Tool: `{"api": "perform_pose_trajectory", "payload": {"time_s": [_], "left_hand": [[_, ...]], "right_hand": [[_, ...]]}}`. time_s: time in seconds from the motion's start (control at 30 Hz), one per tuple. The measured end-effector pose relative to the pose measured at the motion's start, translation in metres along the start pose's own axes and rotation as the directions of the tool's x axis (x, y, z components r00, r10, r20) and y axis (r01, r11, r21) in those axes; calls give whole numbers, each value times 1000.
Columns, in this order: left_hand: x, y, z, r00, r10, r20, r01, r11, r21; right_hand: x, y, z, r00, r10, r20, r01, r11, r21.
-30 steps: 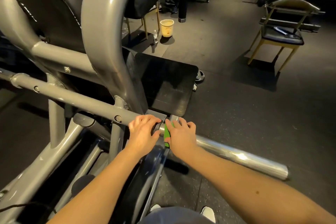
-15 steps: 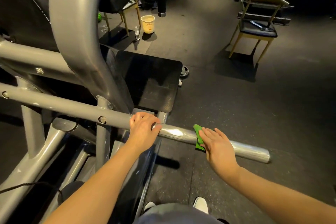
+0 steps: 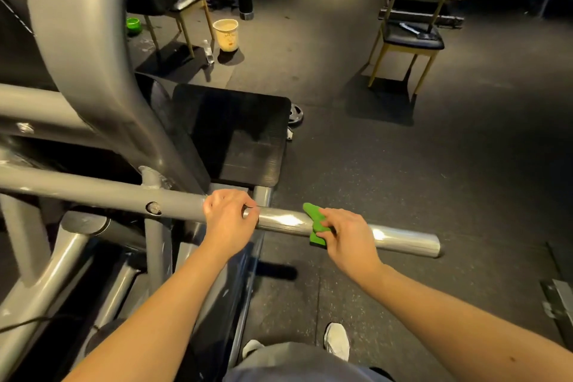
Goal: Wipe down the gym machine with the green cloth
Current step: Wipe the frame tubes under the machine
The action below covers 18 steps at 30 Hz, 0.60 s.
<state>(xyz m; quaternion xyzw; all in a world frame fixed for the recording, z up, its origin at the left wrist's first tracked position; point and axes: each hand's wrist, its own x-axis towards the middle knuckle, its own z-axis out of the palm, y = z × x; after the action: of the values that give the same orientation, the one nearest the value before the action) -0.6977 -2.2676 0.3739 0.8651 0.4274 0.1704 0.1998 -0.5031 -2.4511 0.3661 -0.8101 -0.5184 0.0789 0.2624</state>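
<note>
The grey gym machine [image 3: 93, 102] fills the left half of the head view, with a shiny chrome bar [image 3: 400, 237] sticking out to the right. My right hand [image 3: 344, 232] presses the green cloth [image 3: 316, 220] around the middle of that bar; most of the cloth is hidden under my fingers. My left hand [image 3: 231, 220] grips the bar where the chrome part meets the grey painted tube. A black footplate [image 3: 245, 136] lies just beyond the bar.
A yellow-legged chair [image 3: 409, 37] stands on the dark rubber floor at the back right. A cream bucket [image 3: 226, 34], a small bottle [image 3: 208, 53] and a second chair [image 3: 179, 9] sit behind the machine. A weight plate [image 3: 296, 115] lies by the footplate.
My right hand has slid the green cloth rightward along the chrome bar, away from my left hand. The left hand has kept its grip on the bar.
</note>
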Motion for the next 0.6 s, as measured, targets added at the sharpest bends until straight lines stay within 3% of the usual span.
{"api": "perform_pose_trajectory", "payload": {"time_s": [0.07,0.2,0.37,0.5,0.6], "left_hand": [[-1,0,0,1000,1,-15,-1,1000,-2],[0,1,2,1000,-9,-12,9,1000,8],[1,0,2,999,-32,10,32,999,30],[0,0,1,1000,-26,-2,26,1000,6],[-2,1,0,1000,-19,0,19,1000,-6]], "right_hand": [[-8,5,-4,999,16,-29,-16,1000,-5],[2,-28,10,991,-104,-80,101,994,-46],[23,-75,48,948,-318,27,319,947,-43],[10,-39,27,922,-382,59,387,911,-142],[-9,3,3,933,-359,19,355,911,-211]]}}
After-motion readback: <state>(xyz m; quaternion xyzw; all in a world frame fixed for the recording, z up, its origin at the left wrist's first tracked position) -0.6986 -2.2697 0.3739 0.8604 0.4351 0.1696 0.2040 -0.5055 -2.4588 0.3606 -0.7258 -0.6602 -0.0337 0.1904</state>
